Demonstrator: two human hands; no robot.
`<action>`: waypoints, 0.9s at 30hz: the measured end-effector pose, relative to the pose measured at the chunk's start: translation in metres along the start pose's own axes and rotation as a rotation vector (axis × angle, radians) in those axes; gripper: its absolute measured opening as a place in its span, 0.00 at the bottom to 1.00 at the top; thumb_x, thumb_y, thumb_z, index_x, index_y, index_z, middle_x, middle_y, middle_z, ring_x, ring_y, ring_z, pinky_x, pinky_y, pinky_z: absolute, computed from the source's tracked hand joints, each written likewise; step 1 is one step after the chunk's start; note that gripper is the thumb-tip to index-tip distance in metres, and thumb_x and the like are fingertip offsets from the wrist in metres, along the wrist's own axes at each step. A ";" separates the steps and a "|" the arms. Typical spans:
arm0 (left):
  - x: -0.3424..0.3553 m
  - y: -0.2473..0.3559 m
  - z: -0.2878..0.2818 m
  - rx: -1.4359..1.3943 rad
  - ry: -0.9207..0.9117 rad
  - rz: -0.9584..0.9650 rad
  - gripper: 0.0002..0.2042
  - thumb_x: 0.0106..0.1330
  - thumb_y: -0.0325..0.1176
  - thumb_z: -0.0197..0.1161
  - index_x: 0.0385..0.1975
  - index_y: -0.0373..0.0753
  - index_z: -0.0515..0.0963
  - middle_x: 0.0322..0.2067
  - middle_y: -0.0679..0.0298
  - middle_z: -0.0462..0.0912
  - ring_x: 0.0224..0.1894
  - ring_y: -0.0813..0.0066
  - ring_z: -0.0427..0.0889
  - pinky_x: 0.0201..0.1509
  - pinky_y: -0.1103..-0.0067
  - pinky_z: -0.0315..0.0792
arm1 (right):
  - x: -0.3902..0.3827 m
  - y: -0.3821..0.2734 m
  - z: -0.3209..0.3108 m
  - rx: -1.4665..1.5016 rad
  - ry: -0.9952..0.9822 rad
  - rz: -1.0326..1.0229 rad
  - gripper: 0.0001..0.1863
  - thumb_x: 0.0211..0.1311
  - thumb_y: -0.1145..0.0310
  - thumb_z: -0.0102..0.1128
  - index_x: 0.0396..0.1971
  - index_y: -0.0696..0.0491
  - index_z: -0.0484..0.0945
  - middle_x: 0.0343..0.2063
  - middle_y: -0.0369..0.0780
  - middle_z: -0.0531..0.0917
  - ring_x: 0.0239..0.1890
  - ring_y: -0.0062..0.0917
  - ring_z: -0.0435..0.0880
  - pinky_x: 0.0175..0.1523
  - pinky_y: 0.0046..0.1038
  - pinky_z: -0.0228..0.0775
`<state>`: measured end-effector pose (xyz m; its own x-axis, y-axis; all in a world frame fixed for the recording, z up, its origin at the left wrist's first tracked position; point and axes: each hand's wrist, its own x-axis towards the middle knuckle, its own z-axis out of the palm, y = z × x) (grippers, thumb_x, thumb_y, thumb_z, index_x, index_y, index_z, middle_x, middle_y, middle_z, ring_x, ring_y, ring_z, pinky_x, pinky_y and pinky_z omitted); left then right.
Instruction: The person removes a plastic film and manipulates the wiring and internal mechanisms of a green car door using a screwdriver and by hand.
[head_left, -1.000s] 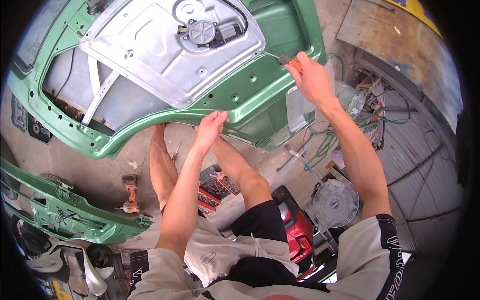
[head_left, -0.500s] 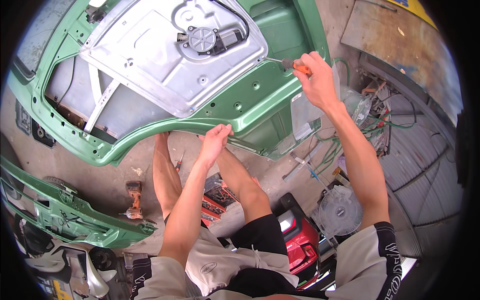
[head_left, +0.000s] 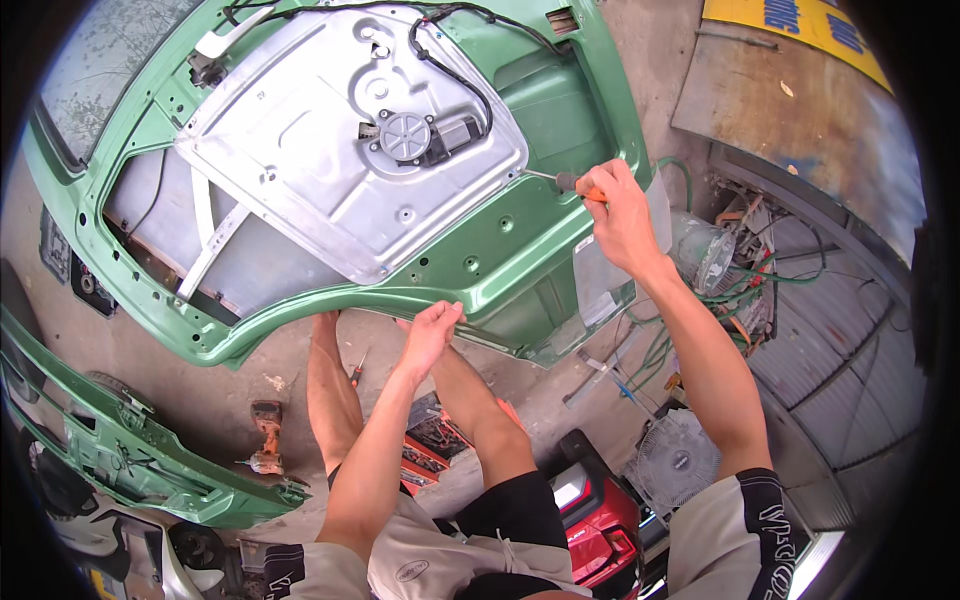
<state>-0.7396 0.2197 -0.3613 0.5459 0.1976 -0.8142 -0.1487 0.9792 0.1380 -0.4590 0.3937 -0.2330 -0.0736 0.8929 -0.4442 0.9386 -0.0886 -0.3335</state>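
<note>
A green vehicle door (head_left: 540, 290) lies across the upper view, carrying a silver metal panel (head_left: 300, 190) with a round motor unit (head_left: 405, 138). My right hand (head_left: 620, 220) is closed on a screwdriver (head_left: 569, 182) with an orange and dark handle, whose shaft reaches to the panel's lower right corner. My left hand (head_left: 435, 330) has its fingers curled onto the lower rim of the door. A black cable runs from the motor toward the top of the door.
A second green door (head_left: 140, 450) lies lower left. An orange drill (head_left: 266, 435), a small screwdriver (head_left: 357, 372) and toolboxes (head_left: 420, 460) are on the floor near my legs. Hoses, a fan (head_left: 678, 460), a red machine (head_left: 590, 530) and rusty sheets (head_left: 780, 100) fill the right side.
The door, floor items and both my hands appear lower in the picture, as the view has shifted upward. The screwdriver stays at the same panel corner, and my left hand stays on the rim.
</note>
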 end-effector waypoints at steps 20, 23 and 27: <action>-0.002 0.007 0.000 -0.006 0.003 0.013 0.15 0.78 0.47 0.58 0.33 0.44 0.76 0.17 0.81 0.56 0.17 0.90 0.50 0.21 0.84 0.44 | 0.021 -0.017 0.003 -0.039 -0.028 0.309 0.11 0.65 0.70 0.65 0.40 0.56 0.72 0.31 0.49 0.81 0.35 0.52 0.82 0.43 0.45 0.74; -0.004 0.010 0.000 -0.013 0.012 0.021 0.15 0.78 0.47 0.58 0.33 0.44 0.76 0.17 0.82 0.57 0.17 0.90 0.50 0.21 0.84 0.44 | 0.021 -0.022 -0.002 -0.159 -0.115 0.112 0.11 0.63 0.72 0.66 0.39 0.56 0.72 0.34 0.47 0.82 0.38 0.51 0.83 0.43 0.44 0.74; -0.002 0.006 0.001 0.028 0.017 0.053 0.15 0.78 0.47 0.58 0.33 0.43 0.77 0.17 0.81 0.57 0.17 0.90 0.51 0.21 0.83 0.44 | 0.021 0.001 -0.010 -0.233 -0.134 -0.270 0.13 0.59 0.78 0.66 0.40 0.55 0.73 0.41 0.46 0.81 0.45 0.50 0.82 0.44 0.44 0.74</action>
<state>-0.7405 0.2250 -0.3579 0.5236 0.2482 -0.8150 -0.1533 0.9685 0.1964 -0.4560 0.4166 -0.2340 -0.3576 0.8036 -0.4758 0.9298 0.2585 -0.2621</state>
